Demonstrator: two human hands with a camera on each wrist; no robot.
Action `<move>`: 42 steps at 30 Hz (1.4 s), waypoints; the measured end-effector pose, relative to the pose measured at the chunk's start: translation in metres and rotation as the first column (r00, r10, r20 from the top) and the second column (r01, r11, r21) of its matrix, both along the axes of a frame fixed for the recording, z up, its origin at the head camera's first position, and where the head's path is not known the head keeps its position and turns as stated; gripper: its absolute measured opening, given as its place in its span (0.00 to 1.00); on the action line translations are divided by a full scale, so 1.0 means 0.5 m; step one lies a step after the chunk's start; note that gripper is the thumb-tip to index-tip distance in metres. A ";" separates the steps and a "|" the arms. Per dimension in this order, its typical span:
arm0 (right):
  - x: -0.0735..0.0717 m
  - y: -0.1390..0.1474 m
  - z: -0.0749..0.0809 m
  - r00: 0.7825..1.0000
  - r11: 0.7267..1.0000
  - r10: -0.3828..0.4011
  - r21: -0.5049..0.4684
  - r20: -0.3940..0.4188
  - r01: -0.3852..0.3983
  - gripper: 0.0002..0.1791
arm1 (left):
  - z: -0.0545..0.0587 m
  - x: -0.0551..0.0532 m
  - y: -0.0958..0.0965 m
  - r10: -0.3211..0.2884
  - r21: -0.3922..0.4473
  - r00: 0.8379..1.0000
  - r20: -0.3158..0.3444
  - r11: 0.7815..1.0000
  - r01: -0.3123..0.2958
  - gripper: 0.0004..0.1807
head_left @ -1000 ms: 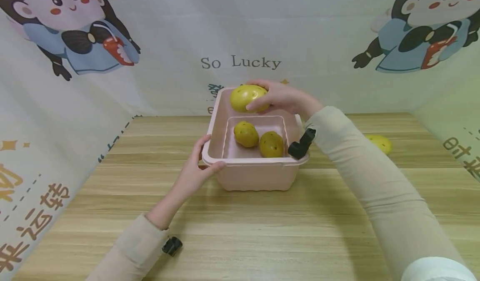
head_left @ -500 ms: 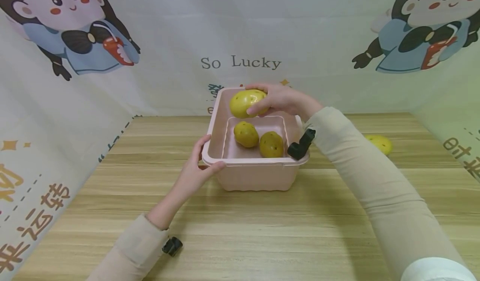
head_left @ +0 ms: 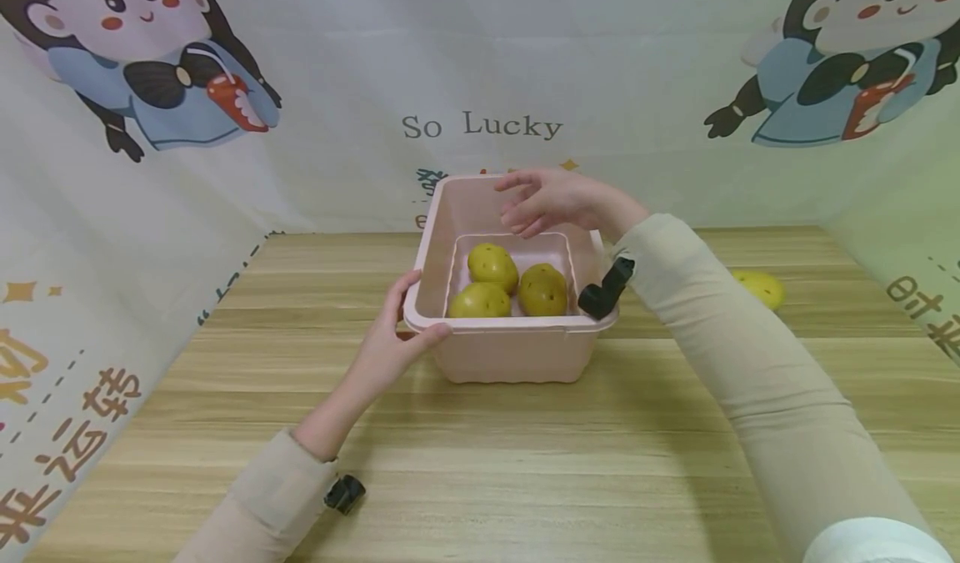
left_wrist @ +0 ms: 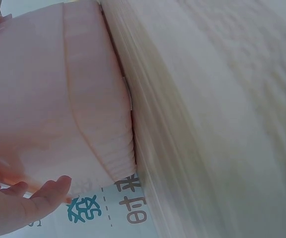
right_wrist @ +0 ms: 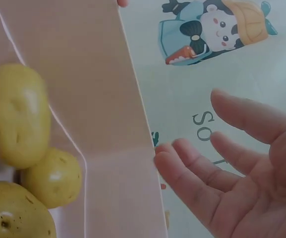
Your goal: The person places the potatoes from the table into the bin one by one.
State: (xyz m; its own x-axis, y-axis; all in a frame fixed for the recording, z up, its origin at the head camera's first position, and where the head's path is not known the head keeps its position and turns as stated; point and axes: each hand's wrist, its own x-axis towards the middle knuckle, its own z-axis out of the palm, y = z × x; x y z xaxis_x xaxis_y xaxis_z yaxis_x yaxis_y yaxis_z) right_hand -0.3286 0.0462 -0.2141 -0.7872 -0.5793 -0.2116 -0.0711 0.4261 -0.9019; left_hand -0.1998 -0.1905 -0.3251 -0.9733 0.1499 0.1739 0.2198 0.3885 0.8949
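A pink plastic bin (head_left: 516,354) stands on the table, with three yellow potatoes inside: one at the near left (head_left: 481,300), one behind it (head_left: 492,266) and one at the right (head_left: 543,289). My left hand (head_left: 392,339) grips the bin's near left corner, thumb over the front rim and fingers along the side. Over the bin's back right part hovers my right hand (head_left: 558,200), its fingers spread loosely around nothing. The right wrist view shows its bare palm (right_wrist: 247,203) beside the bin wall, while the potatoes (right_wrist: 18,116) lie at the left.
Another yellow potato (head_left: 761,288) lies on the wooden table (head_left: 480,471) to the right, partly behind the right sleeve (head_left: 720,354). A printed cloth (head_left: 480,62) hangs behind the table and along both sides.
My right hand has lowered slightly, then let go of its potato, which now lies in the bin's near left. The fingers have spread. My left hand stays on the bin.
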 end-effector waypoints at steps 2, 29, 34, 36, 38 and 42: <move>0.000 0.004 0.001 1.000 1.000 0.019 0.009 -0.004 -0.019 0.35 | 0.000 0.000 0.000 0.003 -0.002 1.000 0.000 1.000 -0.003 0.42; 0.009 0.296 0.026 0.974 0.975 -0.118 0.164 -0.193 0.151 0.39 | -0.003 -0.003 -0.002 0.005 0.001 1.000 0.019 1.000 -0.005 0.43; 0.014 0.347 0.011 0.968 0.968 -0.137 0.178 -0.208 0.175 0.39 | -0.003 -0.003 -0.005 0.007 -0.002 1.000 0.018 1.000 -0.007 0.42; 0.018 0.364 0.003 0.967 0.967 -0.145 0.177 -0.209 0.183 0.39 | -0.004 -0.004 -0.005 0.004 -0.005 1.000 0.013 1.000 -0.004 0.42; 0.023 0.379 -0.006 0.965 0.964 -0.153 0.183 -0.211 0.193 0.39 | -0.004 -0.004 -0.005 -0.002 -0.008 1.000 0.008 1.000 0.002 0.42; 0.028 0.407 -0.029 0.962 0.961 -0.163 0.186 -0.218 0.204 0.39 | -0.005 -0.006 -0.004 -0.008 -0.010 1.000 0.000 1.000 0.008 0.42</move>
State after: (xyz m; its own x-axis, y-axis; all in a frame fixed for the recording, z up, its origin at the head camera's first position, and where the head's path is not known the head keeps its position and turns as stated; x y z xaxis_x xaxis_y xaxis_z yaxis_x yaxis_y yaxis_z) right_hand -0.3143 0.2499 -0.2284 -0.9138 -0.3816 -0.1389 -0.1430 0.6225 -0.7694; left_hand -0.2027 -0.1923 -0.3278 -0.9721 0.1594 0.1721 0.2226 0.3956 0.8910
